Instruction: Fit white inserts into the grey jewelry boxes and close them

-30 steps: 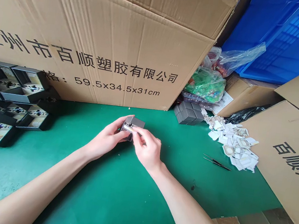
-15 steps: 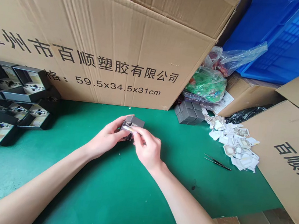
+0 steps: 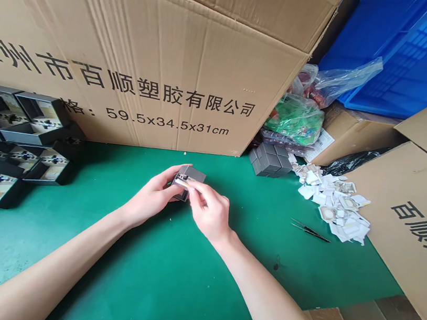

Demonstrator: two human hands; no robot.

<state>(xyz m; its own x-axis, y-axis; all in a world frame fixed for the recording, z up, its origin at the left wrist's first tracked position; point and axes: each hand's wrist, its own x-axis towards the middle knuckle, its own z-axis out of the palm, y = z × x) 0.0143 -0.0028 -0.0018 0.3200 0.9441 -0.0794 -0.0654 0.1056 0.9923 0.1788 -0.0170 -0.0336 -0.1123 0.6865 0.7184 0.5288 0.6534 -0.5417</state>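
Grey cube-shaped box is up off the green work mat, held in front of the body between both hands. Left hand cups it from the lower left, fingers curled around its side. Right hand comes in from the other side, fingers closed in a pinch on a small pale strip at the box's near face. Main risk: the box is small and held only by the left hand's curl, so a loosened grip or a push from the right could tip it onto the mat. Strip is the weak point too: tiny, easy to lose from the pinch, and if it fell near the white paper scraps it would be hard to spot. Too much pressure could bend it. Fine-tipped tweezers lie on the mat well to the right, out of reach of this grip. Black open boxes sit well left and are cut off by the frame edge. Hard to read: right fingers cover the strip's contact with the box, so can't tell if it is seated or just held there. Box interior and far faces are hidden.
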